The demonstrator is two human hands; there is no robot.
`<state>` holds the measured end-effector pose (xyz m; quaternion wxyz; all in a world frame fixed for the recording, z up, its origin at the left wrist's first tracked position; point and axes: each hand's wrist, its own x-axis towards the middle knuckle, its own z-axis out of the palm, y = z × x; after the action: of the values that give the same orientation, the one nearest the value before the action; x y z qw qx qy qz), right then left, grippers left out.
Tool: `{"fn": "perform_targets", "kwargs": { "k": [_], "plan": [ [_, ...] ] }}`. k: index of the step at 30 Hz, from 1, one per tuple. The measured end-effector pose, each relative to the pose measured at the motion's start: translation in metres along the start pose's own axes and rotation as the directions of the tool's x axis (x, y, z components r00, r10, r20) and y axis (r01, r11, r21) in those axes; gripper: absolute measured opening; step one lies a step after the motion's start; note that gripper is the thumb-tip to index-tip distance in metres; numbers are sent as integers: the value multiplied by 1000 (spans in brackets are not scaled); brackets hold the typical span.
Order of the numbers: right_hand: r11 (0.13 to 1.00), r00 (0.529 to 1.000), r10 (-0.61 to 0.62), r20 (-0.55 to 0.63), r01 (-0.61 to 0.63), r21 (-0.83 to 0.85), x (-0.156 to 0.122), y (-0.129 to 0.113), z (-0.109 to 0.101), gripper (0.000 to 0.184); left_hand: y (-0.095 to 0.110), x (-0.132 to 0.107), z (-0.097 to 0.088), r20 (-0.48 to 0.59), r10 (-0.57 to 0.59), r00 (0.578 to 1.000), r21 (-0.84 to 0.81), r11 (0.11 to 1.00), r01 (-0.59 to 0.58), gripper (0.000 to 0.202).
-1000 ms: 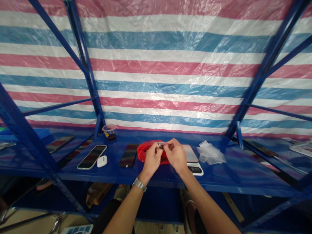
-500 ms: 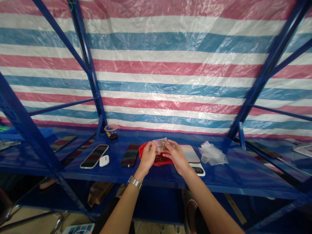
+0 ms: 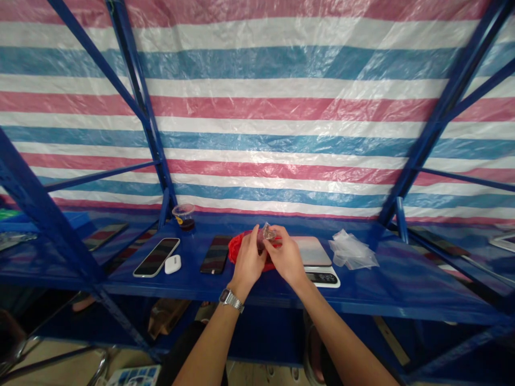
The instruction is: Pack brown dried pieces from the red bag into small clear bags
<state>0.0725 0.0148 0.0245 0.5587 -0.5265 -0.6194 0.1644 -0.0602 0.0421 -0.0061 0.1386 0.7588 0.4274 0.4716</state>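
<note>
Both hands meet over a red plastic bag [image 3: 235,247] on the blue shelf. My left hand [image 3: 250,256], with a silver watch on its wrist, has its fingers closed on a small clear plastic bag [image 3: 267,232]. From the other side, my right hand [image 3: 286,254] grips the same little bag, its thumb and fingers bent round it. What is inside the clear bag is too small to name. My hands cover most of the red bag. Just right of my right hand lies a digital scale [image 3: 316,254] with a pale platform and dark display.
On the right, several clear plastic bags [image 3: 352,251] lie in a pile. Leftward are a black phone [image 3: 216,254], a white earphone case [image 3: 173,264], a white-edged phone [image 3: 156,257] and a cup of dark liquid [image 3: 185,219]. Blue metal posts [image 3: 147,112] flank the shelf.
My left hand has moved in toward the right hand and turned over the small clear bag, which now looks bunched up. More of the scale shows.
</note>
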Motion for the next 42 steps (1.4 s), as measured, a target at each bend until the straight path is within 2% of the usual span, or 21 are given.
{"fn": "perform_targets", "kwargs": {
  "k": [9,15,21,27,30,34,39,42],
  "plan": [
    [997,993,-40,-112,32,-73,3,-1,-12,31,4,1,-4,8,6,1000,62,998,-6,69],
    [994,993,-100,-58,98,-39,5,-4,-3,36,4,2,-11,-8,-12,1000,39,999,13,67],
    [996,992,-78,-102,73,-50,6,-6,0,28,5,0,-14,8,9,1000,81,997,-10,68],
    [988,986,-144,-81,140,-62,7,-7,0,32,6,-1,-16,11,64,998,115,991,-65,69],
    [990,988,-134,-82,129,-59,7,-6,-1,29,7,-1,-16,15,67,998,128,989,-68,67],
    [991,987,-123,-107,116,-72,7,-2,-5,29,8,0,-15,-6,74,997,92,993,-73,67],
    [974,970,-219,-105,212,-75,7,-1,-6,29,9,1,-14,-31,46,998,38,998,-45,59],
    [973,964,-229,-133,220,-76,7,-1,-4,26,9,2,-13,-48,33,998,13,999,-32,58]
  ]
}}
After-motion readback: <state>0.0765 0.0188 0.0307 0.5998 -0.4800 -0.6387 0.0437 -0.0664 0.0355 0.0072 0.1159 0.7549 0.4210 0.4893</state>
